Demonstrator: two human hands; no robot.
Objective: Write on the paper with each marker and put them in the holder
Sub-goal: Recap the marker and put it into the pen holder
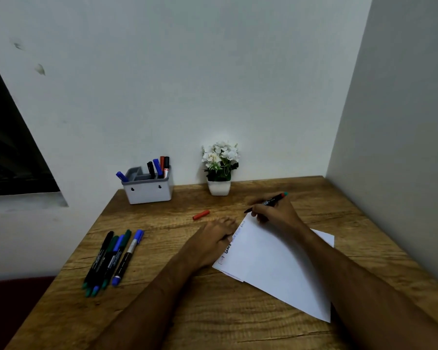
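With the right hand [271,210] clenched on the marker [266,202] at the far corner of the paper [276,269], and the left hand [218,238] flat, released, pressing its edge to the bench [162,299], short light strokes seem best.

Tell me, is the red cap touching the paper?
Apart. The head view shows bare table between the red cap and the paper.

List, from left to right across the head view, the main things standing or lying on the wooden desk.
Loose markers → grey marker holder → red cap → potted white flowers → white paper, with the left hand pressing its left edge and the right hand gripping a marker at its top.
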